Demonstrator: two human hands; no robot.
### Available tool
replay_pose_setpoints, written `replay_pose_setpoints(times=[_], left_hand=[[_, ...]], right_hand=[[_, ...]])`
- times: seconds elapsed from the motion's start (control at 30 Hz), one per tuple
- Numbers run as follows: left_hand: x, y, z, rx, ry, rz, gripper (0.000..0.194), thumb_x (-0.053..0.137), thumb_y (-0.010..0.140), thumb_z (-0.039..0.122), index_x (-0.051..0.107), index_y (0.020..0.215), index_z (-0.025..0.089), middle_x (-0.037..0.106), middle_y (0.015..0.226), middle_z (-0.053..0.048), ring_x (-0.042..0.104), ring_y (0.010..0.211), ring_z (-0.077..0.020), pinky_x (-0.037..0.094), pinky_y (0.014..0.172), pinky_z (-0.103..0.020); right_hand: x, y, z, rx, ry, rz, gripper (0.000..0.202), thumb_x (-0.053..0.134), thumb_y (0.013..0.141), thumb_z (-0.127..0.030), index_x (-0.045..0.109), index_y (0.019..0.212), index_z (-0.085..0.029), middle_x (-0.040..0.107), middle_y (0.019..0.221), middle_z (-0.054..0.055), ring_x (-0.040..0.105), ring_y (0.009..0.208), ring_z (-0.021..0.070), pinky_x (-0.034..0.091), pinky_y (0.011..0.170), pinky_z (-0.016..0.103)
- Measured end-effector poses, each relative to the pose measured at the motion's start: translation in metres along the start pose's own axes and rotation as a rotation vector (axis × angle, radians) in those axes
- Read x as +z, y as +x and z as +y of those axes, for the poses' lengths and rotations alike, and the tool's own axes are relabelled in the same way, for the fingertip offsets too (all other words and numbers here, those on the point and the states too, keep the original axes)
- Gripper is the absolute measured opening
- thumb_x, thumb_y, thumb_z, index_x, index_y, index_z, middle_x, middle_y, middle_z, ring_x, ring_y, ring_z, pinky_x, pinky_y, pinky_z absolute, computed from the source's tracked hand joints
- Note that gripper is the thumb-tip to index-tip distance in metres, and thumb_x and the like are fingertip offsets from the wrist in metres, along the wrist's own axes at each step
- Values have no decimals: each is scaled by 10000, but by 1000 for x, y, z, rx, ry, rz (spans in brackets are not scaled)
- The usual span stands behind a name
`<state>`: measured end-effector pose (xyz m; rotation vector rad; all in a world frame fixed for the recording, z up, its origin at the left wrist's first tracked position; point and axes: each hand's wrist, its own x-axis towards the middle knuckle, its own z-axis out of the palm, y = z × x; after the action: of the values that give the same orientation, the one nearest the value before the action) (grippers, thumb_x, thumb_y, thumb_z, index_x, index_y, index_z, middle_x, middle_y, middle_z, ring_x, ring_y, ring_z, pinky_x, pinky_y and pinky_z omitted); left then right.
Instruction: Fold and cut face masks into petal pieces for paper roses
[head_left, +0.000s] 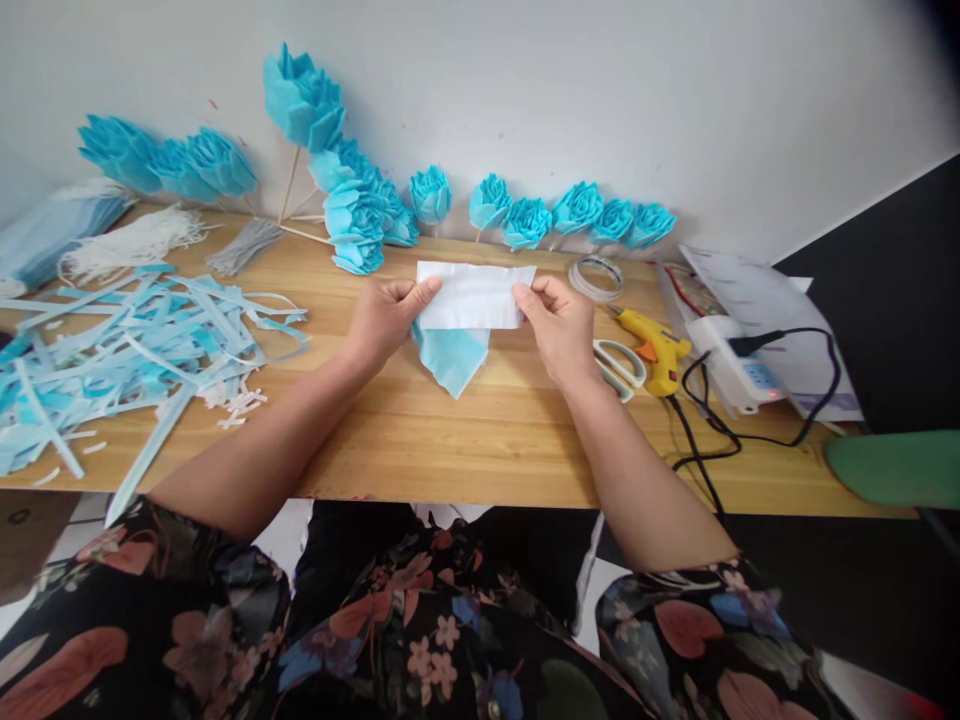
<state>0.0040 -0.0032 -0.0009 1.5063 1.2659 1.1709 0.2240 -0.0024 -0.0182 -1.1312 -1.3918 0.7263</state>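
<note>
Both hands hold a white rectangular piece of fabric [474, 296] stretched between them above the table. My left hand [384, 318] pinches its left end between thumb and fingers. The right end is pinched the same way by my right hand [559, 315]. Below the white piece shows a light blue fabric piece [453, 358] with a pointed lower end; whether the two are joined or only overlap, I cannot tell. Scissors with pale handles [621, 368] lie just beside my right hand, and a roll of clear tape [596, 278] is behind it.
Blue fabric flowers on sticks [529, 222] lean along the wall. Blue and white strips [112, 360] heap at left, near white ear loops [139, 240], grey wires [246, 246] and face masks [56, 235]. At right lie a yellow glue gun [656, 350] and a corded power strip [739, 368].
</note>
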Motion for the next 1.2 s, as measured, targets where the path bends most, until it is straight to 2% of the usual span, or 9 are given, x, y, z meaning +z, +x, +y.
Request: replay_pose_setpoints(times=[0.27, 0.47, 0.67, 1.0, 1.2], left_hand=[[-1, 0, 3, 25, 9, -25, 560, 623, 809, 581, 414, 470, 188, 416, 406, 27, 345, 384, -74, 208, 382, -241], [-7, 3, 4, 87, 80, -17, 521, 591, 838, 536, 434, 482, 189, 436, 448, 19, 362, 424, -84, 220, 405, -249], [-6, 3, 0, 65, 96, 34, 513, 616, 827, 506, 406, 479, 192, 386, 448, 31, 336, 439, -86, 223, 414, -245], [-6, 4, -3, 73, 73, 30, 533, 610, 829, 537, 395, 488, 189, 405, 459, 29, 361, 437, -84, 231, 414, -245], [-3, 3, -3, 73, 84, -2, 527, 591, 832, 557, 399, 503, 192, 386, 463, 36, 339, 428, -82, 204, 411, -255]], right_hand=[[4, 2, -5, 125, 177, -12, 299, 696, 773, -497, 585, 732, -222, 566, 662, -32, 501, 586, 107, 422, 542, 248], [4, 3, -4, 142, 253, 9, 291, 744, 735, -480, 615, 733, -219, 589, 659, -34, 501, 565, 101, 432, 540, 246], [5, 1, -5, 200, 235, -30, 312, 753, 714, -504, 638, 741, -216, 620, 666, -28, 523, 580, 109, 462, 555, 250], [5, 1, -2, 215, 306, -46, 232, 774, 697, -393, 660, 795, -216, 665, 742, -20, 575, 649, 115, 503, 635, 260], [6, -1, -9, 244, 419, -27, 222, 748, 723, -377, 604, 703, -208, 604, 696, -35, 549, 630, 97, 484, 610, 237]])
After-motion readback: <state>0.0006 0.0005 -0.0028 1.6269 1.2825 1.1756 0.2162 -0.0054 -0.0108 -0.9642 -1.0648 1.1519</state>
